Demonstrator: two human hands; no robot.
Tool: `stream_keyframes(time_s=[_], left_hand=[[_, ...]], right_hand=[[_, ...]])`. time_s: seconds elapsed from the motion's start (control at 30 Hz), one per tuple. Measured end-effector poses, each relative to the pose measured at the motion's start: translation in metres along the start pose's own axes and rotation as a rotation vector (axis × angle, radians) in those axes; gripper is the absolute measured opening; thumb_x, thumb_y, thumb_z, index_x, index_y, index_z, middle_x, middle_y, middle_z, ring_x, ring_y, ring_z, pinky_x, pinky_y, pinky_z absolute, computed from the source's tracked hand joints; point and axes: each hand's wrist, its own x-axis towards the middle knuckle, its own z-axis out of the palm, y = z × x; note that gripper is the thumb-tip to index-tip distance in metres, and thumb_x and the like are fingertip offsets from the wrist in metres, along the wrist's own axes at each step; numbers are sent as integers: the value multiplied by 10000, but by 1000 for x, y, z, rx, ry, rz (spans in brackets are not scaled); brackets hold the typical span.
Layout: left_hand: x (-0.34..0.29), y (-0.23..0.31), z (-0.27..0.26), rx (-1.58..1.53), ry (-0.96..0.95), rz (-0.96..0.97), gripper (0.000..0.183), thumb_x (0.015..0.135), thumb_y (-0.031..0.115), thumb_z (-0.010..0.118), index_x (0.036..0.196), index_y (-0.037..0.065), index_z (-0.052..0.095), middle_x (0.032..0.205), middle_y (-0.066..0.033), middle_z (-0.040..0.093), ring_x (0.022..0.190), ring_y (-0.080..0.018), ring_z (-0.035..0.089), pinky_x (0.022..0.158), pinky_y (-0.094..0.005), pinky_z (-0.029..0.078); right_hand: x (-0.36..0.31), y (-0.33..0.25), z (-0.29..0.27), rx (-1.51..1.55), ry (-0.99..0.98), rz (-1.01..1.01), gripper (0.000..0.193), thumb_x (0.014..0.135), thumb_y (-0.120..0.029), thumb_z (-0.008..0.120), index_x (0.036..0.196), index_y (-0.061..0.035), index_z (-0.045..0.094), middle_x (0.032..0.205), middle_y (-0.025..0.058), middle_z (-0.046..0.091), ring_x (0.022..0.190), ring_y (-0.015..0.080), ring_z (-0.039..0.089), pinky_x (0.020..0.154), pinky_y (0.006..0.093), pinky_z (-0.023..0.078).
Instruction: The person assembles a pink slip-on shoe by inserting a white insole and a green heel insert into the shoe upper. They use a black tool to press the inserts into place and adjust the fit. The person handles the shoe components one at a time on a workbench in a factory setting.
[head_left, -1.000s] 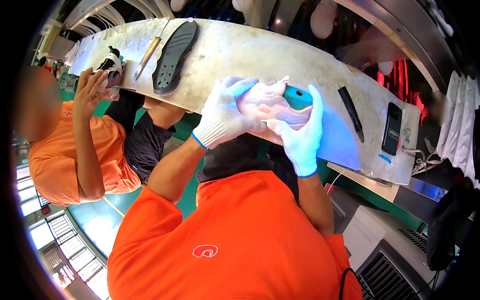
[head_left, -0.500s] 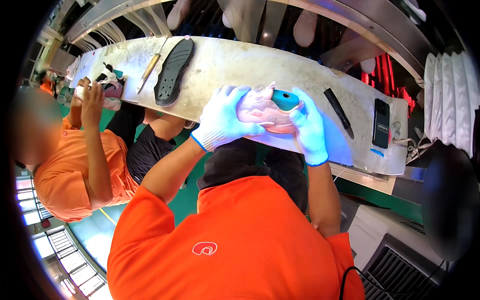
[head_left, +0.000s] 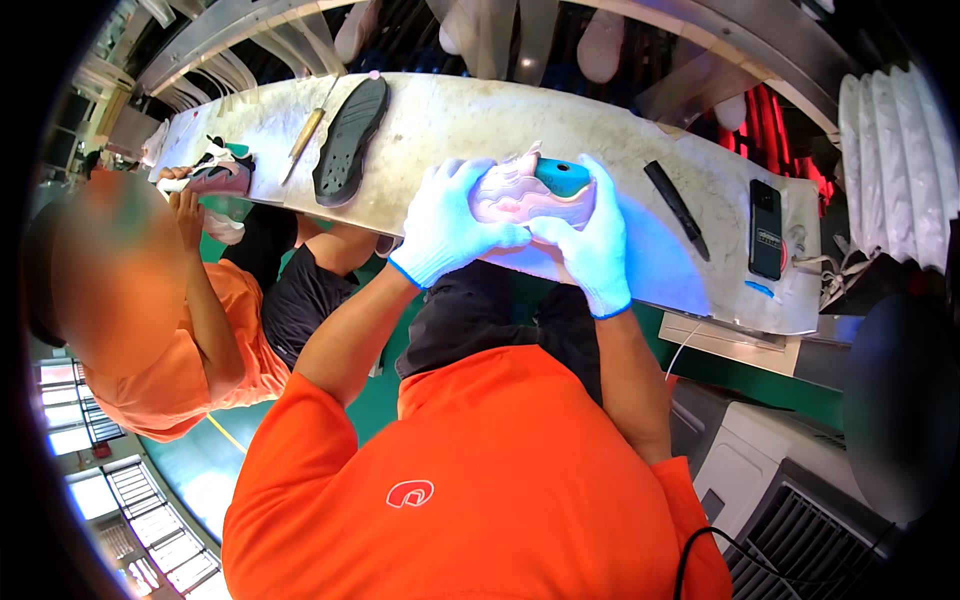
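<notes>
Between my two gloved hands is a pink sneaker [head_left: 515, 205] with a teal piece showing in its heel opening. My left hand [head_left: 450, 220], in a white knit glove with a blue cuff, grips the end to the left. My right hand [head_left: 592, 245], gloved the same way, wraps the heel end, its thumb lying across the near side. The shoe is tilted on its side over the table's near edge, under bluish light. The palm sides of both hands and the shoe's far side are hidden.
On the pale worktable [head_left: 450, 115] lie a black sole-shaped piece [head_left: 350, 140], a wooden-handled tool [head_left: 303, 140], a black pen-like tool [head_left: 677, 210], a phone [head_left: 765, 230] and a small blue item [head_left: 760, 288]. A co-worker [head_left: 210, 330] at left handles another shoe [head_left: 220, 178]. Machinery with hanging strips borders the back.
My right thumb has moved left and down along the shoe's near side. Both hands and the shoe have shifted slightly left. The co-worker leans closer and the hands there have lowered.
</notes>
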Motion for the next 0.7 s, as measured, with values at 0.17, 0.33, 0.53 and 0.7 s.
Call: stream_keyframes(time_s=[0.17, 0.33, 0.53, 0.7], left_hand=[[38, 12, -32, 92, -263, -33, 1029, 766, 767, 863, 1445, 11, 706, 1354, -262, 740, 1262, -464, 705, 1093, -528, 551], [45, 15, -27, 250, -185, 175, 1136, 794, 775, 852, 1579, -4, 593, 1425, -327, 704, 1310, -489, 695, 1131, -543, 542], [72, 12, -14, 211, -256, 75, 1067, 726, 578, 945, 1572, 11, 628, 1382, -280, 756, 1253, -425, 745, 1085, -482, 582], [83, 21, -28, -63, -394, -94, 950, 701, 390, 974, 1507, -25, 691, 1188, -219, 827, 1053, -273, 809, 926, -377, 633]], right_hand=[[42, 16, -15, -230, 109, -49, 713, 1018, -414, 832, 1508, 64, 633, 1303, 247, 785, 1197, 312, 767, 1046, 415, 588], [38, 13, -94, -989, 526, -248, 697, 983, -460, 823, 1502, -24, 665, 1348, 251, 742, 1187, 418, 722, 1016, 534, 581], [-17, 17, -98, -1070, 301, 4, 527, 926, -410, 868, 1304, -64, 745, 1167, 205, 755, 1056, 413, 737, 923, 543, 585], [-41, -6, -66, -551, 160, -55, 303, 932, -290, 878, 1065, -47, 755, 872, 166, 742, 785, 374, 730, 719, 474, 563]])
